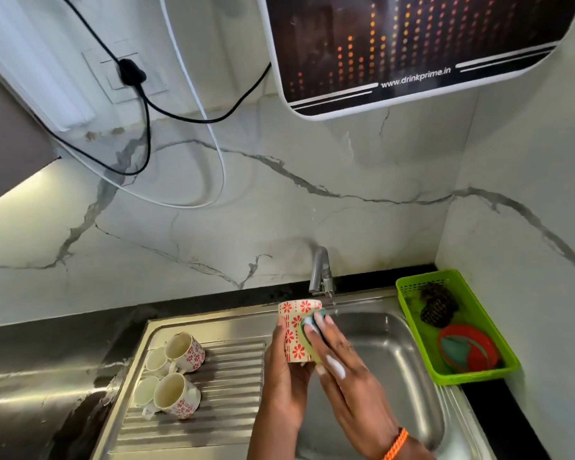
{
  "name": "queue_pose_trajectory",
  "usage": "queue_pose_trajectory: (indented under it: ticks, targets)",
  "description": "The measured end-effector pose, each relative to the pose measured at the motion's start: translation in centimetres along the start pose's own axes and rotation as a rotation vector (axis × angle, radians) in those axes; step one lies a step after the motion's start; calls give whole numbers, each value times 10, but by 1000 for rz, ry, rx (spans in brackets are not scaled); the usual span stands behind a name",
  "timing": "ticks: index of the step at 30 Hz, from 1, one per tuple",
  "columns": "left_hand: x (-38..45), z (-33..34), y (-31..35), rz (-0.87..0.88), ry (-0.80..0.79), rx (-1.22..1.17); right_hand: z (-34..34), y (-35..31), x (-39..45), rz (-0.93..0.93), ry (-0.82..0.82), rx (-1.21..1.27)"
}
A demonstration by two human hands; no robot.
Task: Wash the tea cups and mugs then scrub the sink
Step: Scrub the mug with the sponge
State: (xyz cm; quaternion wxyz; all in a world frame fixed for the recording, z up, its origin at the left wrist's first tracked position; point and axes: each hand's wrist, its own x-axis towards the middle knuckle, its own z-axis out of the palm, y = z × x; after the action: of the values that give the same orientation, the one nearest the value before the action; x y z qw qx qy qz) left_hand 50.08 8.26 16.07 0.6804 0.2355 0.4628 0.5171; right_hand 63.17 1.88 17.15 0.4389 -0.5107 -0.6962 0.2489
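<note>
Marble-patterned wall panels back a steel sink [395, 366]. Over its basin, a cream mug [296, 330] with red flowers is gripped by the left hand [284, 376]; its handle and mouth are hidden. A green sponge [311, 323], mostly covered, is pressed against the mug by the straight fingers of the right hand [342, 370]. Four cups [173, 376] are laid on the drainboard. Dark scourers in the green basket [478, 373] are hard to make out.

White mug [296, 330] with red flowers, green basket [458, 375], black counter [63, 336], orange bracelet [395, 444]
</note>
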Motion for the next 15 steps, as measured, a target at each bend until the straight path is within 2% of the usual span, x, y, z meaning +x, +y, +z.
queue_pose_trajectory:
  ticks: [6,12,15]
  targets:
    - [0,5,-12,-53,-30,-12,-1,1,6,14,42,-30]
    - [0,9,-9,9,34,46,0,2,7,47,69,-37]
    - [-3,9,-6,46,-13,83,3,-4,5,29,51,-53]
